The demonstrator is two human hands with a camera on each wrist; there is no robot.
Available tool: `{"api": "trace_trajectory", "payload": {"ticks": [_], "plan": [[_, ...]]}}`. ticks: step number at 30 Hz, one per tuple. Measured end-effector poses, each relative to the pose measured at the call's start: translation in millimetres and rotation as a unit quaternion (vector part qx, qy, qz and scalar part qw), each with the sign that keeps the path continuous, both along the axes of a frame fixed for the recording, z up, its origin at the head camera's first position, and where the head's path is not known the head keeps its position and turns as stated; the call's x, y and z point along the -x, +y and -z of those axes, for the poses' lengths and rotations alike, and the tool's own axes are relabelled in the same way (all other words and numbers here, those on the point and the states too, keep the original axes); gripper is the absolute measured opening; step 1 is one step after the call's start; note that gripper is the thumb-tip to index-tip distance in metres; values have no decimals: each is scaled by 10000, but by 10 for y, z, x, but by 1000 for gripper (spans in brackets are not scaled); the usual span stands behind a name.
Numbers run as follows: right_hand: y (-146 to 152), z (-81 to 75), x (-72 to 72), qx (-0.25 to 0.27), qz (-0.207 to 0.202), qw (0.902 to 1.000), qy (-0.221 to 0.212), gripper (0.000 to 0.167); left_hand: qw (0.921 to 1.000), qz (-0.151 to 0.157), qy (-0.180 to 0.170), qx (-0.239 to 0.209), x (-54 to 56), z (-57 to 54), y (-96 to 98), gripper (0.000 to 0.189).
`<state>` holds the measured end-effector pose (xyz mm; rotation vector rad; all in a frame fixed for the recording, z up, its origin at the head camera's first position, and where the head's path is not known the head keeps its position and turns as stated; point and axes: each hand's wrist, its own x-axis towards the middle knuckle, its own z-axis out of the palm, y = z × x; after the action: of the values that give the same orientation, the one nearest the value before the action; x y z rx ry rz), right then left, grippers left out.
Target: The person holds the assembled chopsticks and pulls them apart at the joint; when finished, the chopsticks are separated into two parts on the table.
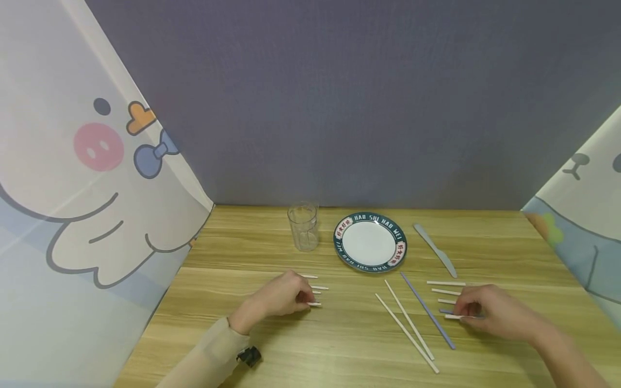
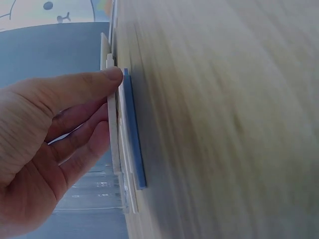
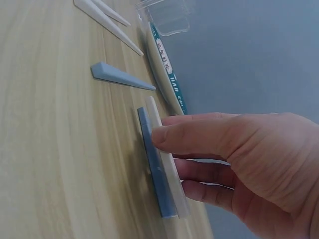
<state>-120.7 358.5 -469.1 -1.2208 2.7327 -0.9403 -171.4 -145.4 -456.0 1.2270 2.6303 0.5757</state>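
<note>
My left hand pinches a slim white stick between thumb and fingers, low over the wooden table. Just below it in the left wrist view lies a blue stick, and more short white sticks lie beyond the hand. On the right, my right hand grips another white stick by thumb and fingertips. A blue stick lies close alongside it. Several white sticks are in a row beyond that hand, their right ends partly hidden by it.
Between the hands lie two long white chopsticks and a blue chopstick. Behind them are a clear cup, a green-rimmed plate and a pale knife. A grey panel rises behind the table.
</note>
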Motion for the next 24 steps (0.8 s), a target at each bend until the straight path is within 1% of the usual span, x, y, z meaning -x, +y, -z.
{"api": "trace_trajectory", "payload": {"ticks": [6, 13, 21, 22, 24], "plan": [[-3, 42, 7, 17, -52, 9999, 102, 33, 9999, -86, 11, 69, 27, 48, -10, 6], [-24, 70, 5, 8, -19, 9997, 224, 35, 10000, -33, 13, 70, 30, 62, -19, 8], [-51, 77, 6, -50, -4, 10000, 68, 36, 9997, 4, -51, 235, 25, 57, -10, 6], [-53, 77, 8, -63, 4, 10000, 46, 32, 9997, 1, -80, 242, 27, 59, -8, 6], [-66, 68, 10, -83, 65, 9999, 45, 31, 9996, -12, -156, 243, 38, 60, -2, 6]]}}
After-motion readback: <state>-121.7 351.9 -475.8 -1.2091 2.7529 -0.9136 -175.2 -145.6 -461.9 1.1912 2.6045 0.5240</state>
